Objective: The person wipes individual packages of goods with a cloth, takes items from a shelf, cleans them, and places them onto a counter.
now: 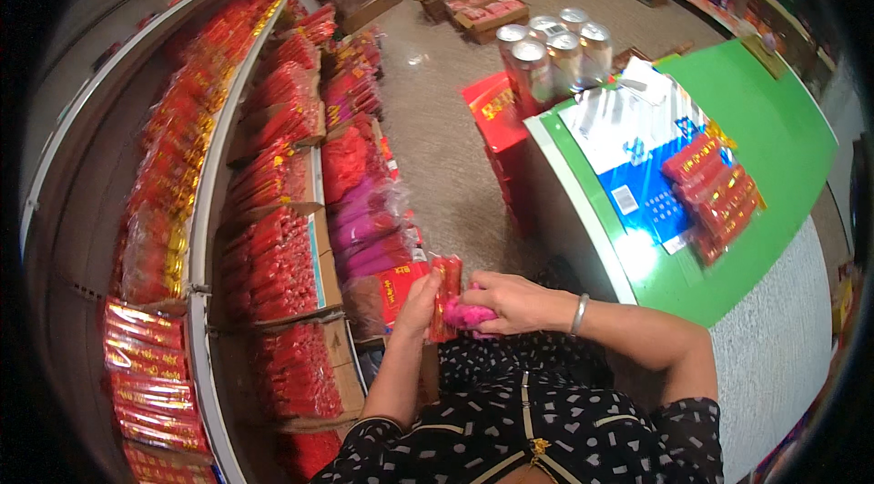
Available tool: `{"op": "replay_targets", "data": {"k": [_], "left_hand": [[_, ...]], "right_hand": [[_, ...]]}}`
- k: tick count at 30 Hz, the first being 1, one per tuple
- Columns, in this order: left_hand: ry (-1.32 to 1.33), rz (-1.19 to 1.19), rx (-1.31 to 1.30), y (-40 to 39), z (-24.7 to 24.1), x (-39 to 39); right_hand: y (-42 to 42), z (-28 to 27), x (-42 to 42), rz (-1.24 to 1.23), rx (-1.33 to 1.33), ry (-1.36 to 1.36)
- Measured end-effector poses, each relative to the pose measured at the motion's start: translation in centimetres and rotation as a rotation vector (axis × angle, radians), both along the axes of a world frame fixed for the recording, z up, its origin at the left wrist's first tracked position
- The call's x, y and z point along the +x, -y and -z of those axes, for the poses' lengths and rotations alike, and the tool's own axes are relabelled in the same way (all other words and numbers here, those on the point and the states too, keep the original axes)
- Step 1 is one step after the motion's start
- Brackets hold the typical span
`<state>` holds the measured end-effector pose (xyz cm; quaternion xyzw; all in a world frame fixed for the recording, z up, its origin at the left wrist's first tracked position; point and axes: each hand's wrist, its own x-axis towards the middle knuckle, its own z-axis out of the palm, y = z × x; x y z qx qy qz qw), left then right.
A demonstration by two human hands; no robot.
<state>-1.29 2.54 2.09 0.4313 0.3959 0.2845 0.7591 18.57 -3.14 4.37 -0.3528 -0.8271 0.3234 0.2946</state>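
My left hand (418, 306) grips a red packaged bundle (447, 279) wrapped in clear plastic, held upright in front of my body. Against its right side, my right hand (515, 303) presses a crumpled bright pink cloth (471, 313). A silver bracelet (580, 314) circles my right wrist. Part of the bundle is hidden behind the cloth and my fingers. On the green counter top (737, 95) to the right, similar red wrapped bundles (717, 197) lie on a blue and white printed package (642, 163).
Shelves (205, 163) full of red and gold packets run along the left, with cardboard boxes (331, 265) of more packets beside them. A pack of several drink cans (556, 60) stands at the counter's far corner. Farther off, an open carton (488, 16) rests on the floor (437, 88).
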Motion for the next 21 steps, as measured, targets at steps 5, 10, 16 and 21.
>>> {"op": "replay_targets", "data": {"k": [5,10,16,21], "left_hand": [[-0.215,0.312,-0.133,0.9,0.3,-2.1],[-0.112,0.4,-0.159,2.2,1.8,-1.9],[0.646,0.126,-0.34,0.6,1.9,-3.5],[0.682,-0.184,-0.136,1.6,1.0,-1.0]], "right_hand": [[-1.4,-0.8,1.3,0.002,-0.189,-0.15],[-1.0,0.4,0.7,-0.177,-0.373,-0.073],[-1.0,0.1,0.5,0.125,-0.557,-0.477],[-1.5,0.1,0.4,0.31,-0.627,-0.698]]}}
